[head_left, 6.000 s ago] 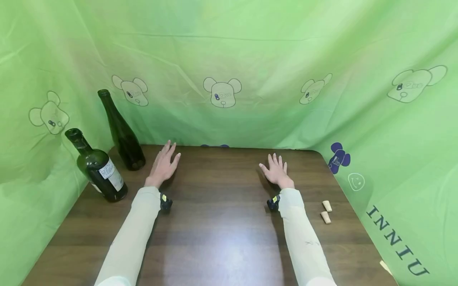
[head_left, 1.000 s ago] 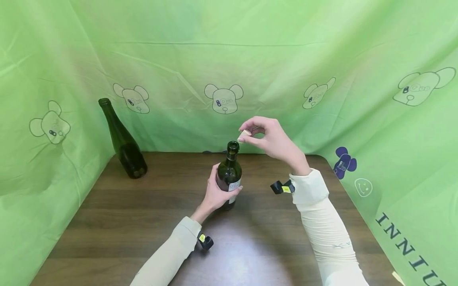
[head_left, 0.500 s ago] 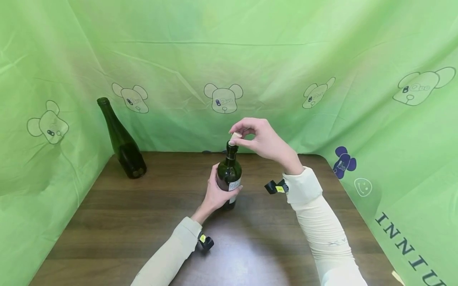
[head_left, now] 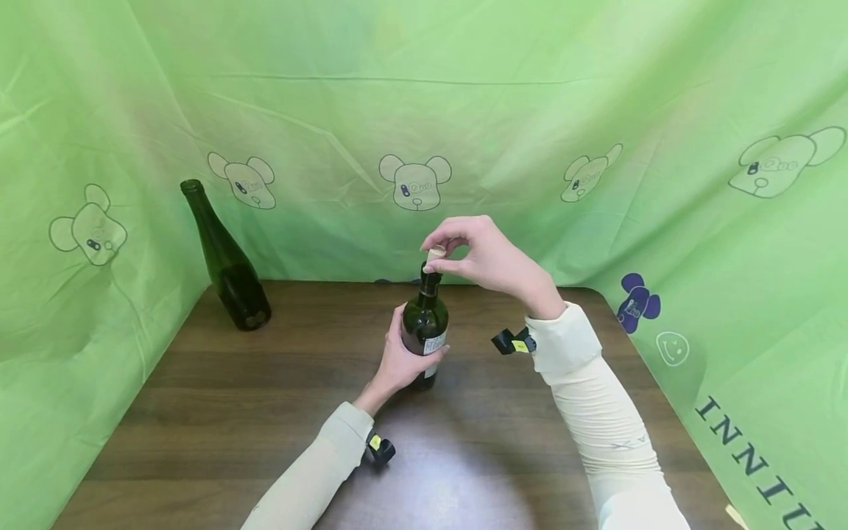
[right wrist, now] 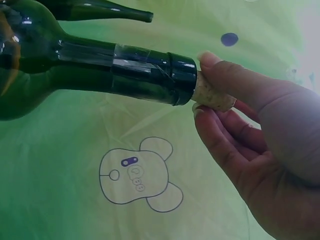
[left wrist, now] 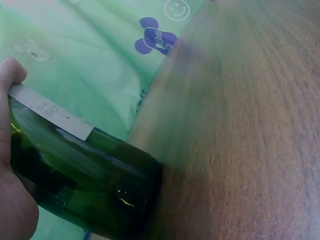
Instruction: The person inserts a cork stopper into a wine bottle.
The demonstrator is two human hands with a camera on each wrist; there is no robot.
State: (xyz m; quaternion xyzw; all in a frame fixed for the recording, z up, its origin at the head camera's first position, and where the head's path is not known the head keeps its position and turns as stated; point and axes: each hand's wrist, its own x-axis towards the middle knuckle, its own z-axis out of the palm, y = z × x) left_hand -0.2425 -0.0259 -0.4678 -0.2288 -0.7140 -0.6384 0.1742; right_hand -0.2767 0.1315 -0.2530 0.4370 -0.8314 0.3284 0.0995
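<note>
Nearest the viewer, two forearms in cream sleeves reach in over the dark brown wooden table (head_left: 199,412), each with a small black clip-like device at the wrist. The left hand (head_left: 396,358) wraps its fingers and thumb around the lower body of a dark green glass bottle with a white paper label (head_left: 425,327), which stands upright on the table near its middle. The left wrist view shows the same grasp from close in: the thumb lies across the edge of the label and the bottle's base meets the wood (the table grain there is blurred).

Just above, the right hand (head_left: 486,256) pinches a short pale cork (head_left: 435,253) between thumb and forefinger, the other fingers curled loosely behind. The cork sits at the mouth of the bottle. In the right wrist view its lower end has entered the dark foil-wrapped neck, while most of its length still shows outside, gripped by the fingertips (right wrist: 210,60).

Farther back, at the far left corner of the table, a second, taller dark green glass bottle with a long slender neck (head_left: 225,261) stands well apart from both hands, uncorked and leaning against nothing. Behind and around everything hangs a bright green cloth backdrop printed with pale bear faces (head_left: 415,180).
</note>
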